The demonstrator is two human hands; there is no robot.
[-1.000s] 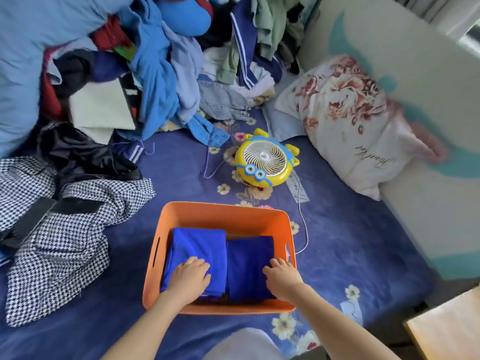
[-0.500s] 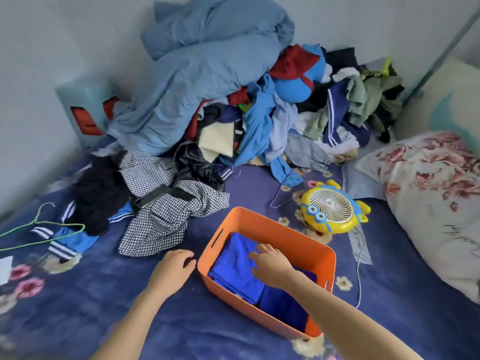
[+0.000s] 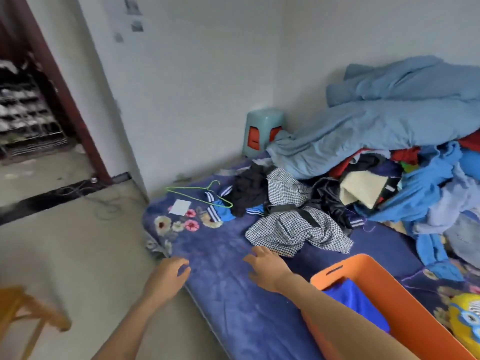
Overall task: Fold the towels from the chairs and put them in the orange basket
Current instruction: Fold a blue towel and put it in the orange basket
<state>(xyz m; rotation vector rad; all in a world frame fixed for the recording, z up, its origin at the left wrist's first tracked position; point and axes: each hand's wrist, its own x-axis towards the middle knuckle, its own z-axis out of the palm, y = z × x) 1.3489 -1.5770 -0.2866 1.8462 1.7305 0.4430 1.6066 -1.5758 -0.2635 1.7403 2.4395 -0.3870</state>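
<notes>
Two bare hands reach over the near part of the bed (image 3: pixel 228 294), both released and holding nothing. The left hand (image 3: pixel 168 275) hangs at the blanket's edge with its fingers loosely curled, and the right hand (image 3: pixel 267 268) is further in with its fingers spread, just short of a checked garment (image 3: pixel 293 229). Whether either palm touches the blanket cannot be told. Only one corner of the orange basket (image 3: pixel 415 315) shows at the lower right; the rest is cut off by the frame, and the right forearm covers its near side. Inside it a fold of blue towel (image 3: pixel 355 300) is visible, but how many towels lie there is hidden. Beside the basket a yellow fan (image 3: pixel 465 323) is clipped by the right edge. A heap of clothes (image 3: pixel 415 183) lies half buried under a pale blue quilt (image 3: pixel 389 120) at the far end of the bed. A wooden seat (image 3: pixel 23 305) is cut off at the lower left. The shelves (image 3: pixel 28 113) through the doorway are too blurred to read.
</notes>
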